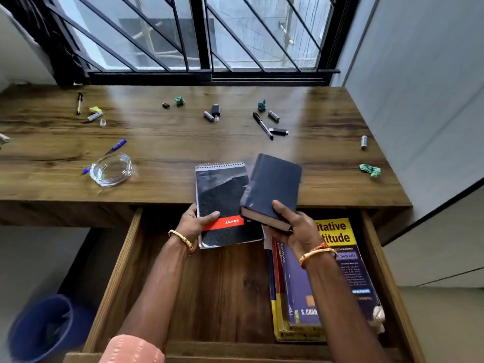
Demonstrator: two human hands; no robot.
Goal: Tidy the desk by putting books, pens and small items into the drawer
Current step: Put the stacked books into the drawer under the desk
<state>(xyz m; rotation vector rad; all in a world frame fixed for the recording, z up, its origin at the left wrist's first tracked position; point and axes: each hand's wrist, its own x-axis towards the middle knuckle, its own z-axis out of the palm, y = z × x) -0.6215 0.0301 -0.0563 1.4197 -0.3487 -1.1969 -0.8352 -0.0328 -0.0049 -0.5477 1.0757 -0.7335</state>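
Note:
My left hand [195, 222] grips a black spiral notepad [222, 195] with a red band, held over the open wooden drawer [123, 260]. My right hand [293, 225] grips a thick dark blue book [272, 184], which overlaps the notepad's right edge above the drawer front. Inside the drawer at the right lies a stack of books [340, 271] with a yellow and purple cover on top. On the desk [170, 142] lie a black pen [262, 125], a blue pen [115, 148], a pen at far left [79, 102], and several small items such as a USB stick [279, 131].
A glass ashtray [111, 169] sits on the desk at left. Crumpled green papers [369, 170] and small tubes [363, 142] are scattered about. A blue bin [39, 328] stands on the floor at lower left. A barred window backs the desk; a white wall is at right.

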